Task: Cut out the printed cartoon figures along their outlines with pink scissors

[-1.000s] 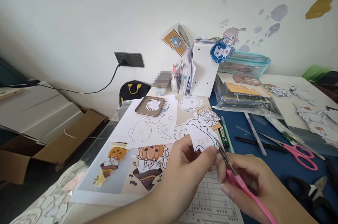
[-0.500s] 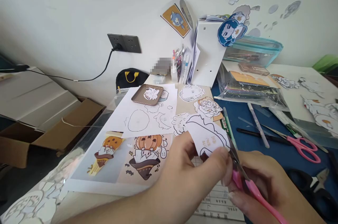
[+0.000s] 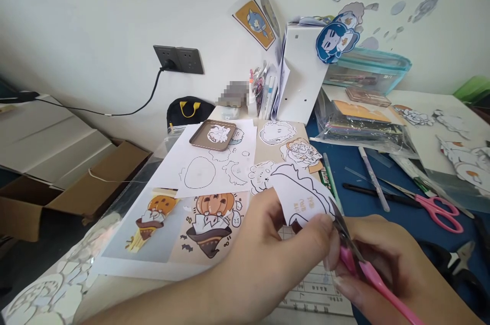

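Cluttered desk [image 3: 109, 290]; left hand [image 3: 283, 246] grips paper [image 3: 298, 193], right hand [image 3: 394, 243] scissors [image 3: 374, 275].

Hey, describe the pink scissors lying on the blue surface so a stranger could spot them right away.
Find the blue surface on the right, then look beyond the right hand. The pink scissors lie there, farther back than the black-handled scissors, blades pointing left and away. No hand holds them, unlike the pink-handled pair in the right hand.
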### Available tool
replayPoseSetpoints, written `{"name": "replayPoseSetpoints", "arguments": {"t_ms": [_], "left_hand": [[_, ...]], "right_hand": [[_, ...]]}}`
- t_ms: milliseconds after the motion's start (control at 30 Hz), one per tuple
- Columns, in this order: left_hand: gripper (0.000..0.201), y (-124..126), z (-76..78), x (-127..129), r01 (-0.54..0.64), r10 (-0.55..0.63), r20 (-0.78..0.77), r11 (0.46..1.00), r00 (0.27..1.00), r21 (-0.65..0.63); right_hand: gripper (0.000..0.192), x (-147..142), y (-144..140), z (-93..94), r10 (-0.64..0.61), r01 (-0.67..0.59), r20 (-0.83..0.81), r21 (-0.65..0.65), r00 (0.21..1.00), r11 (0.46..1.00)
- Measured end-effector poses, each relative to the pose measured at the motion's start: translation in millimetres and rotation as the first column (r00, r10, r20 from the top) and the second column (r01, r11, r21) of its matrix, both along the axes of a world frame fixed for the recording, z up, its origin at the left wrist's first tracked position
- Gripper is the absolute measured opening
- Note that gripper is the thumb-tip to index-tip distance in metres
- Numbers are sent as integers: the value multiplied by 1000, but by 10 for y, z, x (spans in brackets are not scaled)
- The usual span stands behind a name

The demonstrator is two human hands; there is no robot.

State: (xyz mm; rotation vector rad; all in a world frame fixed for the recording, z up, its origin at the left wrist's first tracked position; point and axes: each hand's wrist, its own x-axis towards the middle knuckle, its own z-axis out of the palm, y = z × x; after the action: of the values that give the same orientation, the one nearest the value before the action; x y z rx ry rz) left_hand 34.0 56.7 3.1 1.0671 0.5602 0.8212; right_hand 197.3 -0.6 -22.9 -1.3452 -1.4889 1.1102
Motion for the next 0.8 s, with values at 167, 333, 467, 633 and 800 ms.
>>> {"name": "replayPoseSetpoints", "arguments": {"t_ms": [167, 333, 467, 633, 800], "left_hand": [[22, -11, 4, 3, -11, 10, 24, 1000, 1000, 7], [21, 4, 19, 4, -37, 36, 54, 999, 998, 22], [28, 37, 26, -1, 40, -43, 81, 998, 996, 39], [29, 55, -5, -18, 67, -69, 92, 997, 993, 23], [29, 42, -7, -10, 77, -79, 117, 997, 990, 21]], "right_hand": [[24, 51, 42, 9, 56, -56, 37, 1, 998, 998], [26, 79, 70, 21, 122, -124, 99, 12, 988, 992], [22, 121, 41, 41, 127, -131, 102, 30, 987, 991], [22, 211, 32, 46, 205, -209, 133, 10, 970, 978], [21, 178, 40, 53, 169, -174, 133, 24, 977, 985]]}}
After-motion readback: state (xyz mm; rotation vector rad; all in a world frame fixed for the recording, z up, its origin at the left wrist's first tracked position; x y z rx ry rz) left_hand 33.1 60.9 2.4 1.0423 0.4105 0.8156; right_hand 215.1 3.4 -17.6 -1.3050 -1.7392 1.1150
